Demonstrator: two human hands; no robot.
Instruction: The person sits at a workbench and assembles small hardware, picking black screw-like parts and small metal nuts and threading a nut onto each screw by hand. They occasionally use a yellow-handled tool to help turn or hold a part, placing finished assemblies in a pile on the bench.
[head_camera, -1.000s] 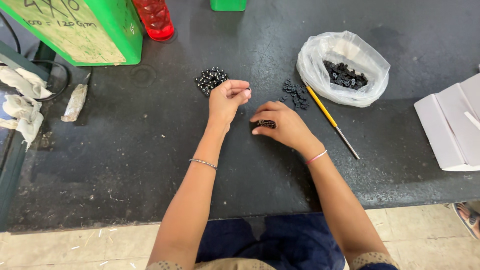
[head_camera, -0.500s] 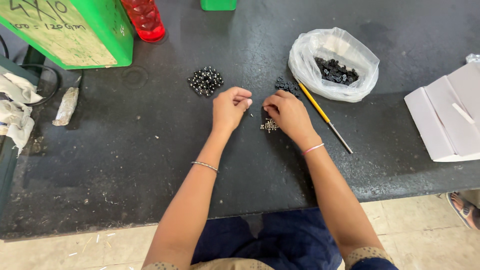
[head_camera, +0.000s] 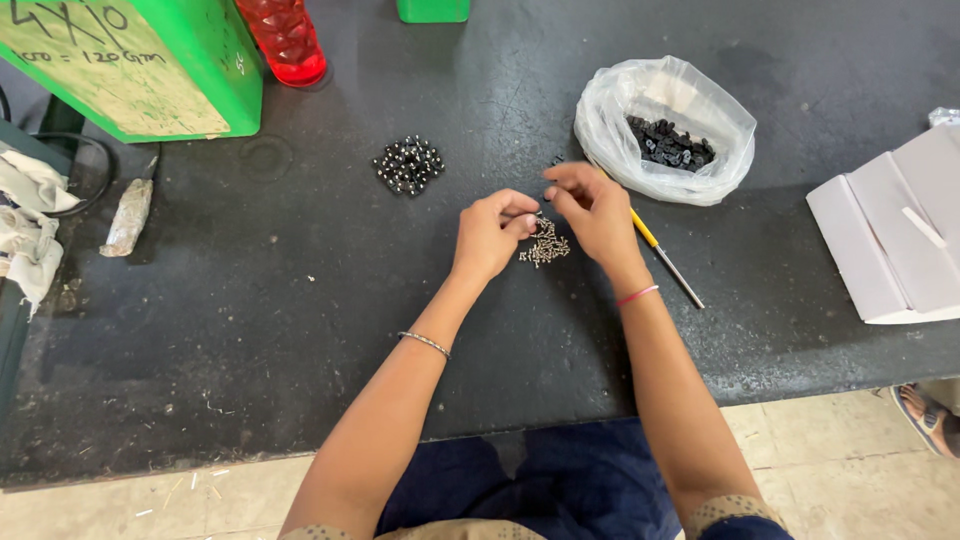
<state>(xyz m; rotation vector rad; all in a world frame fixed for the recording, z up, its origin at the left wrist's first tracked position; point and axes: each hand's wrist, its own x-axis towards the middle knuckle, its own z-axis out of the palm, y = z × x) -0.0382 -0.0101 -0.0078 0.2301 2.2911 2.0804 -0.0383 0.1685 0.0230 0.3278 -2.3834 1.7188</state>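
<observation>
My left hand (head_camera: 492, 232) and my right hand (head_camera: 592, 208) are close together over a small heap of silver screws (head_camera: 545, 246) on the dark table (head_camera: 300, 300). Both hands have their fingertips pinched, and something tiny seems to sit between them; I cannot make out what. A round cluster of small black parts (head_camera: 408, 164) lies to the left of my left hand. A clear plastic bag (head_camera: 665, 125) holding more black parts lies just beyond my right hand. A yellow-handled screwdriver (head_camera: 662, 253) lies partly under my right hand.
A green box (head_camera: 140, 65) and a red bottle (head_camera: 283, 40) stand at the back left. White folded cardboard (head_camera: 895, 235) lies at the right edge. Rags (head_camera: 25, 230) and a wrapped stub (head_camera: 128, 216) lie at the left. The table's front edge runs below my forearms.
My right hand has lifted off the table and uncovered the heap of silver screws. Both hands have risen and drawn together with pinched fingertips.
</observation>
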